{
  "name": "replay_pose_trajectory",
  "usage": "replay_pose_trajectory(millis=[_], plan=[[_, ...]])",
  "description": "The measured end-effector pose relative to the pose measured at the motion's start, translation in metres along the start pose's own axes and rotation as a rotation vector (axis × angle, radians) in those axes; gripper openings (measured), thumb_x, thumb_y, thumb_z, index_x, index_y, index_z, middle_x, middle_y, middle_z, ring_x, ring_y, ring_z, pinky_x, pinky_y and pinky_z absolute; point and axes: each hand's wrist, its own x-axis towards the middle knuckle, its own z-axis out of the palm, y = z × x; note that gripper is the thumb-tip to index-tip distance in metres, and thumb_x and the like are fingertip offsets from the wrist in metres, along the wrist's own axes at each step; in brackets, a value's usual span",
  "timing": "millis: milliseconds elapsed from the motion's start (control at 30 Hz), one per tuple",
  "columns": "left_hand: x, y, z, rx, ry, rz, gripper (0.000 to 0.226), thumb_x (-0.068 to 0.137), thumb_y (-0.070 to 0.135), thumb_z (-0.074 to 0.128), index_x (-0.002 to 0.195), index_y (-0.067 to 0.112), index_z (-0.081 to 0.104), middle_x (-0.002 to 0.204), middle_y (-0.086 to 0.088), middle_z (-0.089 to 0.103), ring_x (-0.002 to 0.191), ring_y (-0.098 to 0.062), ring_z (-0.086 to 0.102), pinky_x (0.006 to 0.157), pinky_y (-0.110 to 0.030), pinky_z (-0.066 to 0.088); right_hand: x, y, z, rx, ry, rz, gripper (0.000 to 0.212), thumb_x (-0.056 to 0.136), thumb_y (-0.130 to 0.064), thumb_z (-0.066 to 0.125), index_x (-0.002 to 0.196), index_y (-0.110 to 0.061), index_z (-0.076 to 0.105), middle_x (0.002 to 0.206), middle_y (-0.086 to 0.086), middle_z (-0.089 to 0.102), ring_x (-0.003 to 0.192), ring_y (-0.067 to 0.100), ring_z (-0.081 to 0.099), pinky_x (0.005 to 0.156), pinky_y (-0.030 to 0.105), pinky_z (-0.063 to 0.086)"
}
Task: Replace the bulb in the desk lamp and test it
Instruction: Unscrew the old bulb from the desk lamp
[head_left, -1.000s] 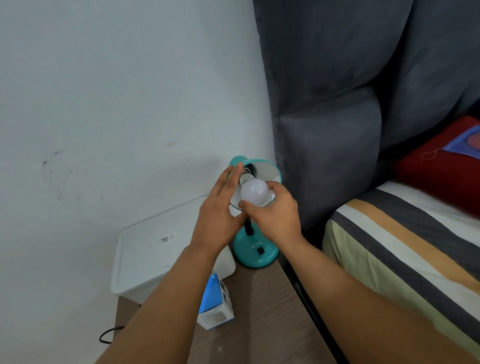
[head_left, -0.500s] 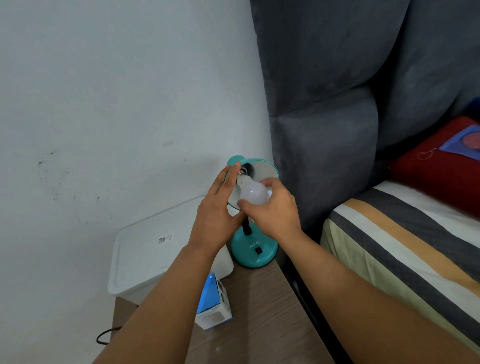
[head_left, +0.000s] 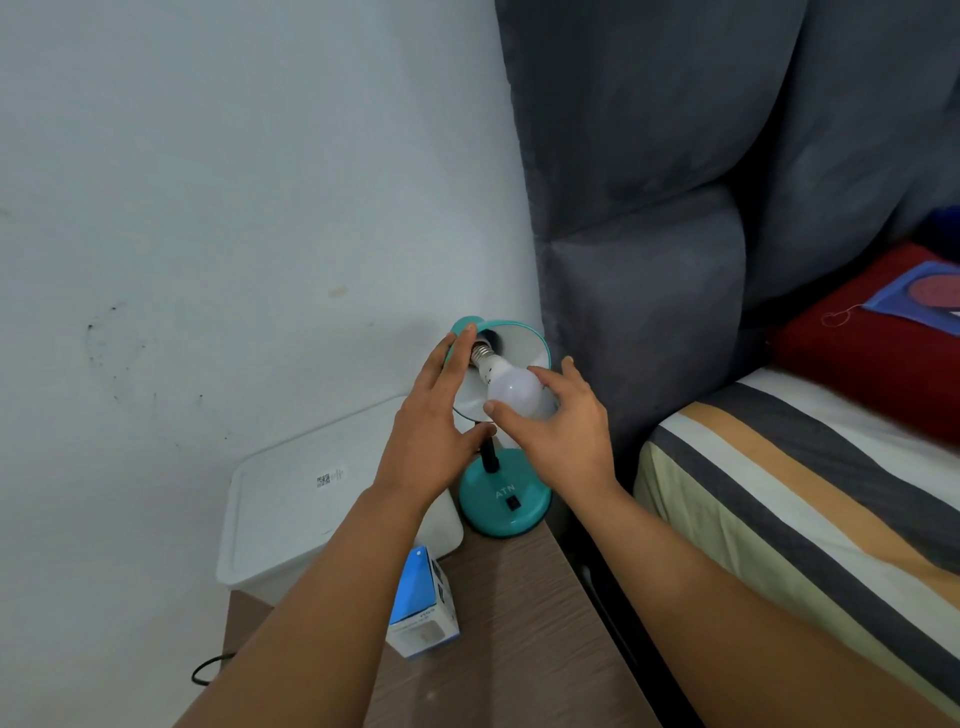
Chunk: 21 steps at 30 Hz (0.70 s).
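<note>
Left hand (head_left: 426, 431): flat, fingers straight along the outer left side of the teal lamp shade (head_left: 524, 343), thumb under its rim. Right hand (head_left: 566, 431): reaches in from the right, thumb and forefinger pinching the white bulb (head_left: 511, 389), other fingers spread. Bulb sits in the shade's mouth, metal thread showing at the socket. Hands close, not touching. Lamp base (head_left: 504, 499) on the wooden table (head_left: 519, 623), blue box (head_left: 421, 603) nearby.

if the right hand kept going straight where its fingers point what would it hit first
The bulb: the right hand points up-left at it, with thumb and a fingertip touching its globe. Behind the bulb is the white inside of the lamp shade.
</note>
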Motion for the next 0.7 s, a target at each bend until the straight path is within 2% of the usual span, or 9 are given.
replay_pose_trajectory(millis=[100,167,267,333,433,567,700], plan=[[-0.002,0.002,-0.004,0.022,-0.050,-0.024,0.114,0.080,0.020,0.082,0.156,0.048,0.002,0.166,0.016,0.012,0.147,0.003,0.017,0.089,0.011,0.015,-0.006,0.002,-0.006,0.017,0.023,-0.024,0.086,0.056,-0.077,0.066,0.130,-0.032,0.063,0.162,0.003,0.031,0.149,0.024,0.030,0.115,0.053,0.035],[-0.005,0.006,-0.007,0.024,-0.080,-0.042,0.118,0.080,0.024,0.083,0.155,0.051,-0.004,0.167,0.014,0.006,0.146,0.004,0.012,0.093,0.008,0.013,-0.011,0.003,-0.010,0.016,0.034,-0.046,0.086,0.057,-0.077,0.068,0.131,-0.032,0.063,0.161,0.003,0.033,0.148,0.021,0.032,0.114,0.051,0.038],[-0.011,0.014,-0.014,0.019,-0.107,-0.079,0.121,0.079,0.027,0.084,0.153,0.053,-0.007,0.168,0.011,0.002,0.152,-0.008,0.010,0.108,-0.015,0.019,-0.019,0.005,-0.016,0.016,0.040,-0.063,0.086,0.057,-0.077,0.067,0.130,-0.031,0.064,0.160,0.004,0.035,0.146,0.019,0.036,0.113,0.048,0.039],[-0.017,0.019,-0.020,0.020,-0.110,-0.092,0.120,0.077,0.030,0.084,0.153,0.052,-0.006,0.168,0.009,0.003,0.153,-0.011,0.010,0.111,-0.022,0.021,-0.026,0.004,-0.021,0.005,0.047,-0.084,0.083,0.058,-0.076,0.067,0.128,-0.031,0.066,0.159,0.005,0.038,0.144,0.019,0.038,0.112,0.047,0.041],[-0.032,0.023,-0.027,0.011,-0.099,-0.122,0.114,0.079,0.034,0.083,0.156,0.044,-0.001,0.168,0.009,0.006,0.153,-0.008,0.008,0.115,-0.020,0.017,-0.040,0.003,-0.029,0.006,0.051,-0.106,0.077,0.060,-0.075,0.066,0.124,-0.033,0.067,0.157,0.005,0.041,0.145,0.018,0.037,0.111,0.048,0.041],[-0.072,0.033,-0.027,-0.013,-0.024,-0.179,0.095,0.088,0.037,0.074,0.160,0.029,0.012,0.167,0.009,0.014,0.152,-0.005,0.012,0.119,-0.017,0.013,-0.067,0.008,-0.040,0.003,0.040,-0.105,0.074,0.061,-0.076,0.065,0.123,-0.036,0.067,0.154,-0.001,0.045,0.142,0.014,0.040,0.111,0.046,0.041],[-0.121,0.038,-0.015,-0.004,-0.015,-0.245,0.081,0.095,0.041,0.064,0.159,0.023,0.018,0.165,0.007,0.021,0.151,-0.007,0.018,0.118,-0.018,0.014,-0.095,0.024,-0.042,-0.021,-0.003,-0.095,0.061,0.073,-0.060,0.076,0.126,-0.031,0.066,0.149,-0.004,0.049,0.136,0.013,0.044,0.111,0.041,0.041]])
